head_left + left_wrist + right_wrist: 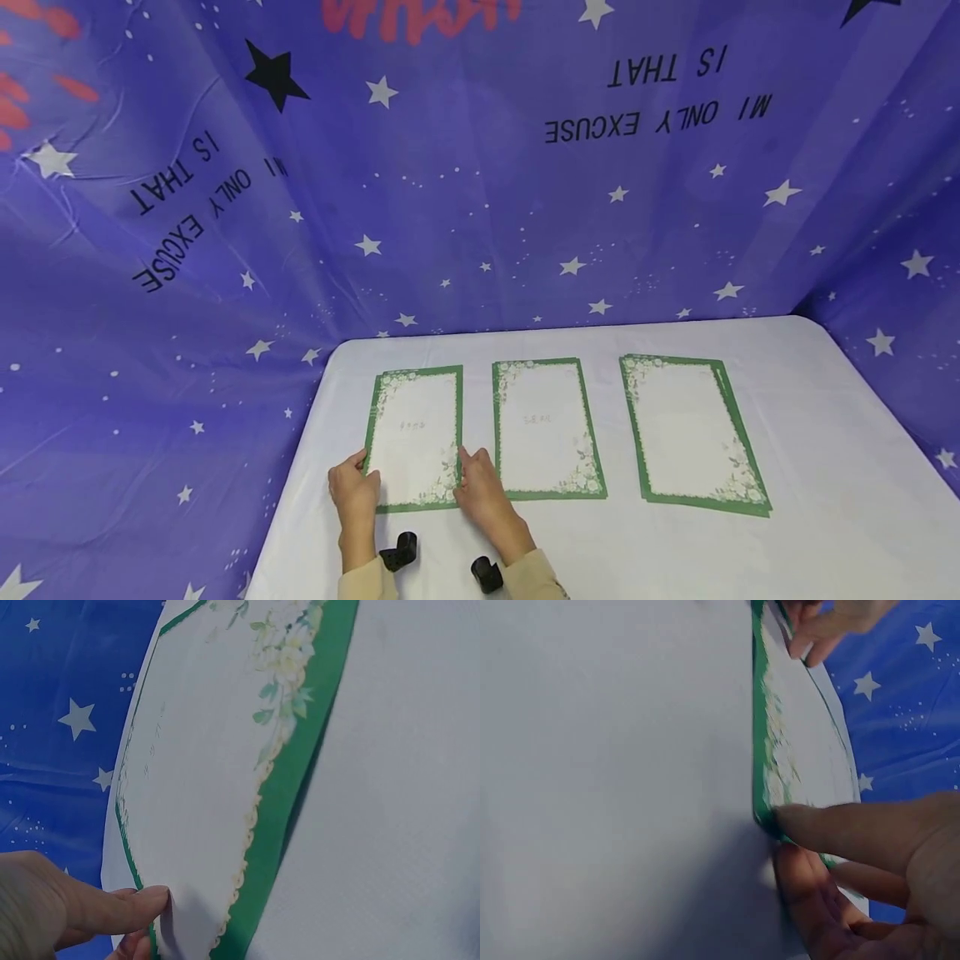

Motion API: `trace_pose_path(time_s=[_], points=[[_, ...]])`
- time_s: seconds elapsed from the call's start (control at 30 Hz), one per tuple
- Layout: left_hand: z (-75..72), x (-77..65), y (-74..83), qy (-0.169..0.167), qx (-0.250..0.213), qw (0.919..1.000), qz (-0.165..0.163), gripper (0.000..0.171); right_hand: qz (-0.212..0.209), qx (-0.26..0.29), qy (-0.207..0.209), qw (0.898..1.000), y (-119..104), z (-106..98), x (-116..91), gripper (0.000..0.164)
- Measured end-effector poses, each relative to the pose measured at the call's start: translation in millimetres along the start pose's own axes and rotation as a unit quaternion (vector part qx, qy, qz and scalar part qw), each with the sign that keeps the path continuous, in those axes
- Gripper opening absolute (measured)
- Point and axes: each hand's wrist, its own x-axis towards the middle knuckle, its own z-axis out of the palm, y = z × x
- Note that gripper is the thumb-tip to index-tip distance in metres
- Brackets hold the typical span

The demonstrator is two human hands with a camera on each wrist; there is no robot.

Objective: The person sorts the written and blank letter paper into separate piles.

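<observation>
A white sheet of paper with a green border and printed flowers lies at the left of the white table, faint writing near its middle. My left hand pinches its left edge, the thumb on top in the left wrist view. At the opposite edge, near the lower corner, my right hand pinches the sheet between thumb and fingers. The near edge bows slightly off the table in the left wrist view. Green edges of paper show beneath it at the top left.
Two similar groups of green-bordered sheets lie to the right: a middle one with faint writing and a right one. The white table meets a purple star-printed cloth at its back and sides. Black devices sit by both wrists.
</observation>
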Motion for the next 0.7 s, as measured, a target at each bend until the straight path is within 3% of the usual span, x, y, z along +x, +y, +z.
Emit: trace_pose_path(time_s=[0.17,0.33,0.47,0.57,0.63,0.7], points=[[1.6,-1.4,1.2,0.002,0.030,0.9995,-0.011,0.047,-0.001,0.029,-0.033,0.999,5.1,-13.1,1.5,0.063],[4.9,-4.5,2.1,0.017,0.043,0.9989,0.009,0.047,-0.012,0.075,-0.010,0.997,23.5,-32.9,-6.6,0.047],[12.4,-10.8,8.5,0.071,0.044,0.9963,0.020,0.049,-0.011,0.131,0.035,0.991,42.8,-65.8,-21.6,0.035],[23.7,-17.9,19.3,0.103,0.013,0.9939,0.037,0.049,0.003,0.149,0.094,0.984,56.4,-93.9,-34.1,0.032],[33.7,-23.4,29.0,0.096,-0.023,0.9938,0.052,0.046,0.019,0.124,0.141,0.982,63.8,-109.8,-41.9,0.031],[44.5,-31.3,40.5,0.064,-0.061,0.9940,0.065,0.042,0.040,0.087,0.177,0.980,70.2,-122.6,-48.9,0.030]])
